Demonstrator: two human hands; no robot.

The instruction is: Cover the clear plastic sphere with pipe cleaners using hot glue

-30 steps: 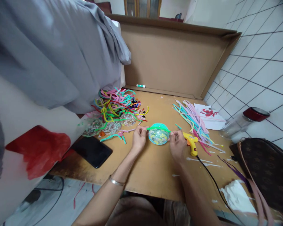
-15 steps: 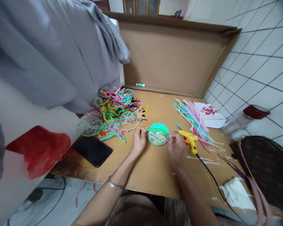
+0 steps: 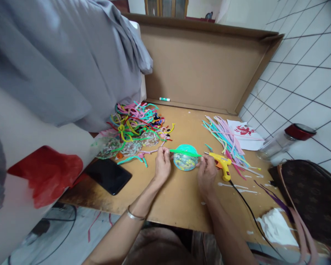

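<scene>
A green pipe cleaner (image 3: 185, 152) is stretched between my two hands. My left hand (image 3: 163, 162) pinches its left end, and my right hand (image 3: 206, 169) pinches the right end. Under it on the table lies a clear round disc (image 3: 185, 162) with a turquoise rim, its upper part turquoise and its lower part mottled with yellow. The pipe cleaner crosses over the disc; whether it touches cannot be made out. Just right of my right hand lies a yellow hot glue gun (image 3: 223, 165), its nozzle pointing left.
At left, tangled pipe cleaners (image 3: 132, 121) pile behind several clear discs (image 3: 131, 148), near a black phone (image 3: 109, 176). To the right are straight pipe cleaners (image 3: 226, 136), a glass bottle (image 3: 277, 145), a brown bag (image 3: 314, 198) and crumpled tissue (image 3: 277, 226). A cardboard panel (image 3: 209, 70) stands behind.
My hands have moved slightly apart, pulling the green pipe cleaner from a curve into a straighter line over the disc. The disc and glue gun stay put.
</scene>
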